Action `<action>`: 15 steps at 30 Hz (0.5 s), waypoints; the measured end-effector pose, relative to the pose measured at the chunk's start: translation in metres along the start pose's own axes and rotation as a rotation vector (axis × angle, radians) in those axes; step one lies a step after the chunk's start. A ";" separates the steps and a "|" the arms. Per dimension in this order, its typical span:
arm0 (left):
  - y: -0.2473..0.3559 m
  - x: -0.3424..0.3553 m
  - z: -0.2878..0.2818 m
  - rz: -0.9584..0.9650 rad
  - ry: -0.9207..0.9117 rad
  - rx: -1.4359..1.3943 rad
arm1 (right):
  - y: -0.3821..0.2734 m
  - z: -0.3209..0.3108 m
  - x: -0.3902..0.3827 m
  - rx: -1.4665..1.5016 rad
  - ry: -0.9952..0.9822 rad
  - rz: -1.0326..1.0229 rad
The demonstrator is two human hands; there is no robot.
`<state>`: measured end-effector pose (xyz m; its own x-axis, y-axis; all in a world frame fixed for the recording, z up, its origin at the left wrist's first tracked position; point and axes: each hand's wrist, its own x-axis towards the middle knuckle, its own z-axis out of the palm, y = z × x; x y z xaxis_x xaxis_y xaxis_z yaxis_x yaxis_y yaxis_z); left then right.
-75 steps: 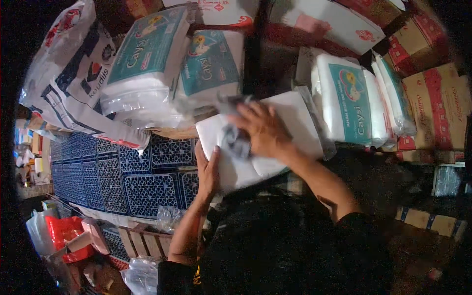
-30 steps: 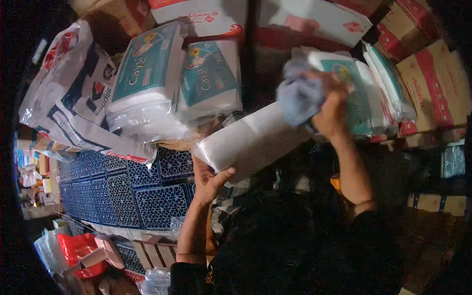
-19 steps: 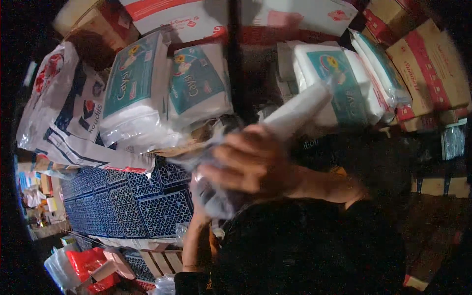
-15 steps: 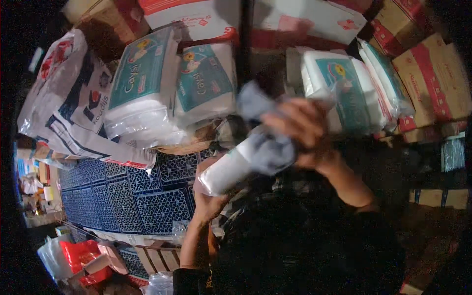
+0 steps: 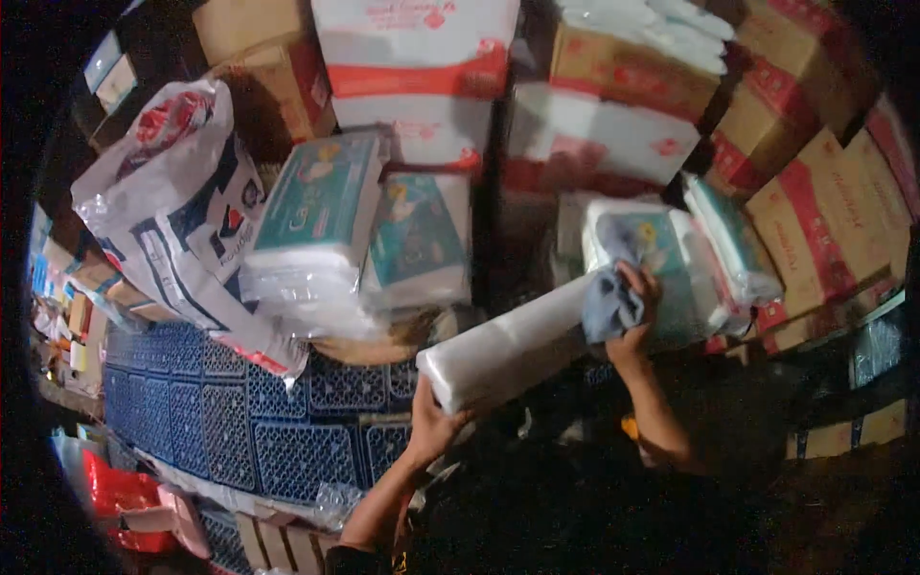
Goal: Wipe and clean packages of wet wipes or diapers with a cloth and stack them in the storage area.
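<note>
A long white package [image 5: 517, 340] in clear plastic wrap lies across in front of me, tilted up toward the right. My left hand [image 5: 436, 419] grips its lower left end, thumb against the wrap. My right hand [image 5: 636, 316] is closed on a grey-blue cloth [image 5: 611, 309], which rests against the package's right end and partly covers it. Just beyond, green-and-white plastic-wrapped packs [image 5: 316, 211] are stacked at the left, with another similar pack [image 5: 419, 235] beside them. More such packs [image 5: 661, 251] lie behind my right hand.
A large white-and-navy sack [image 5: 182, 192] stands open at the left. White-and-red cartons [image 5: 417, 57] and brown cartons [image 5: 815, 230] are piled at the back and right. Blue lattice plastic pallets [image 5: 307, 455] cover the floor; a red plastic bag [image 5: 120, 494] lies lower left.
The package has swung so its long side faces me, its far end further right. My right hand and the cloth have moved right and down onto that end. More cartons show at the back.
</note>
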<state>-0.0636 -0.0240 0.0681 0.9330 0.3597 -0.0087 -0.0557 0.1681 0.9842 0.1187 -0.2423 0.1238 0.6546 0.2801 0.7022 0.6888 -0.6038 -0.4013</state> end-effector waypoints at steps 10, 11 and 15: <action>0.037 0.011 0.006 0.154 0.129 0.005 | 0.014 -0.011 0.014 0.297 0.117 0.053; 0.044 0.011 0.006 0.173 0.155 0.003 | 0.021 -0.011 0.014 0.313 0.153 0.077; 0.036 0.034 0.001 0.382 0.109 -0.016 | 0.107 0.006 -0.005 0.376 0.263 0.160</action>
<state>-0.0333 -0.0068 0.1030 0.8011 0.4942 0.3377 -0.3977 0.0179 0.9173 0.1909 -0.3036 0.0745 0.6943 -0.0217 0.7193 0.6822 -0.2984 -0.6675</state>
